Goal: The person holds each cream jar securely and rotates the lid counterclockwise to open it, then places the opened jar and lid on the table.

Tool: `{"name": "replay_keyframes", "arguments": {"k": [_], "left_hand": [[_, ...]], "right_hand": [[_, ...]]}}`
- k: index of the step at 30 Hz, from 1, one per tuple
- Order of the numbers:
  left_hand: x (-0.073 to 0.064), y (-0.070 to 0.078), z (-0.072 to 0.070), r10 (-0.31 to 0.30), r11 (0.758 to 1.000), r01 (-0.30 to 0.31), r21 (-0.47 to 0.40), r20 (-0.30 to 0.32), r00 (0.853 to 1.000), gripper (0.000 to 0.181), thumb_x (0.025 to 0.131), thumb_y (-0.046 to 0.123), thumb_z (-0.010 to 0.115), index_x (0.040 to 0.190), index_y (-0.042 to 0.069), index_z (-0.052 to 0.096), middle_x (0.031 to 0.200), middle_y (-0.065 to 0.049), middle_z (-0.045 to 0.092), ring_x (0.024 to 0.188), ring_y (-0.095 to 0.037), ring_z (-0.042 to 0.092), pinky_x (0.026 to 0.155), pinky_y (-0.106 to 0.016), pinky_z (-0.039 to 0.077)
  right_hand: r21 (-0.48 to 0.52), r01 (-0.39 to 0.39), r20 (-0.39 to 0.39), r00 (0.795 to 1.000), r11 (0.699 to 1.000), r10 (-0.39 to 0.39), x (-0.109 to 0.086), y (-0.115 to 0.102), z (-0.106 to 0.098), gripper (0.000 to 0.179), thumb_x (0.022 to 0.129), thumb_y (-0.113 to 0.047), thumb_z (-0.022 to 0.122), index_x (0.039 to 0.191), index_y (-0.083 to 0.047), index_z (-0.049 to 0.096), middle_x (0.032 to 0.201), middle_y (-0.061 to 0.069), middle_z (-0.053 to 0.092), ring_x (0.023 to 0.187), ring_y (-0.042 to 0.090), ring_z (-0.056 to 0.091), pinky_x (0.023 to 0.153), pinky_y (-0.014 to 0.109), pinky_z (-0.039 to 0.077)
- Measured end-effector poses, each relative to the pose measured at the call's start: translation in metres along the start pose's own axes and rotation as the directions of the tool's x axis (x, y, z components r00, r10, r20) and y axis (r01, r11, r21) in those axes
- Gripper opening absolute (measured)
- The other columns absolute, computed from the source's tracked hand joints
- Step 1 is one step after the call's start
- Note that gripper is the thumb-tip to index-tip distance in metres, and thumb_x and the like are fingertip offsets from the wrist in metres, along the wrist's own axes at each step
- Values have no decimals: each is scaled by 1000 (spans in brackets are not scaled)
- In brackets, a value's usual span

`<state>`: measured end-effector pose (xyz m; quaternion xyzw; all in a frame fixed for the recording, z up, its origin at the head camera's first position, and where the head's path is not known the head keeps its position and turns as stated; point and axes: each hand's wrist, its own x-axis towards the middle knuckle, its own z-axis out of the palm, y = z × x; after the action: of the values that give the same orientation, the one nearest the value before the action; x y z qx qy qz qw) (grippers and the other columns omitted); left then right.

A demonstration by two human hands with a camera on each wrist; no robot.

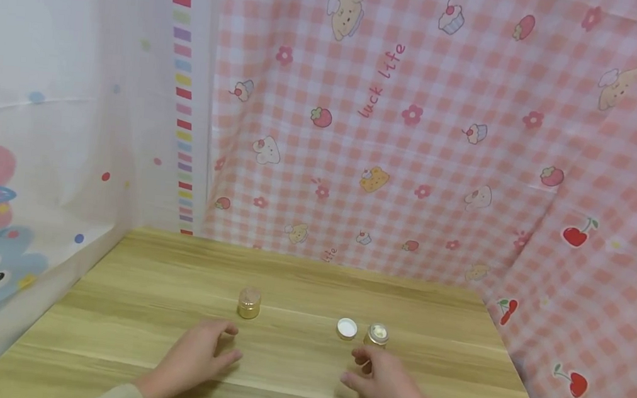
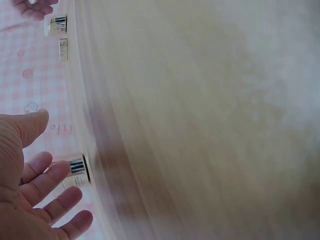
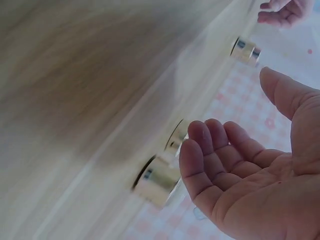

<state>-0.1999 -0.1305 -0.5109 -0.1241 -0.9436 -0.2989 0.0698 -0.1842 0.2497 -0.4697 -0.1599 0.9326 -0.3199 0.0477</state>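
A small gold jar with its lid on (image 1: 249, 303) stands on the wooden table, just beyond my left hand (image 1: 199, 352). That hand holds nothing; its thumb and fingers are spread apart in the left wrist view. On the right stands an uncapped gold jar (image 1: 377, 334) with pale contents showing at its mouth. Beside it a round lid (image 1: 347, 328) lies with its white inside up. My right hand (image 1: 384, 382) is on the near side of the uncapped jar, its fingers loosely bent and holding nothing. In the right wrist view the fingertips overlap the jar (image 3: 156, 182).
The wooden table (image 1: 292, 367) runs back to a pink checked cloth (image 1: 403, 143) hung behind it. A white cloth with cartoon prints (image 1: 45, 137) hangs along the left side, and cherry-printed pink cloth (image 1: 600, 299) along the right.
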Motion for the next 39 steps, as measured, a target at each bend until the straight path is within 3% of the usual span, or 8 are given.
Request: {"name": "replay_keyframes", "arguments": {"k": [6,14,22,29,39], "left_hand": [[2,-3,-1,-45,999,45,-4,-24,999,39,87,31,89,118,12,75,119,-6,77,112,-24,71,99,-49,61],[11,-10,-4,-86,996,84,-35,-64,994,53,87,32,89,126,1,70,125,-17,75,118,-37,70,104,-57,58],[32,-11,0,-171,985,169,-36,-62,983,71,85,45,88,136,1,66,133,-20,72,127,-44,62,112,-70,44],[53,-11,9,-223,975,221,-37,-56,973,77,80,49,91,138,6,66,139,-17,70,129,-45,59,108,-72,40],[67,-10,20,-264,965,264,-2,-64,962,78,77,52,92,136,7,68,139,-19,69,128,-46,58,106,-71,39]], "right_hand": [[-5,78,-20,997,997,-78,8,-15,9,51,91,-33,85,125,2,70,118,14,77,97,24,72,77,30,59],[24,117,51,992,993,-118,20,-32,17,52,94,-35,83,129,1,68,120,14,75,99,23,70,76,29,59],[17,121,101,987,992,-122,31,-43,26,56,97,-39,79,134,1,66,128,15,74,103,22,71,83,30,62],[6,116,111,987,993,-116,42,-54,35,54,96,-41,80,133,-4,67,125,10,75,103,18,72,82,30,62],[57,81,117,989,995,-87,55,-59,48,54,95,-37,82,134,-3,67,121,8,74,104,20,71,87,32,61]]}}
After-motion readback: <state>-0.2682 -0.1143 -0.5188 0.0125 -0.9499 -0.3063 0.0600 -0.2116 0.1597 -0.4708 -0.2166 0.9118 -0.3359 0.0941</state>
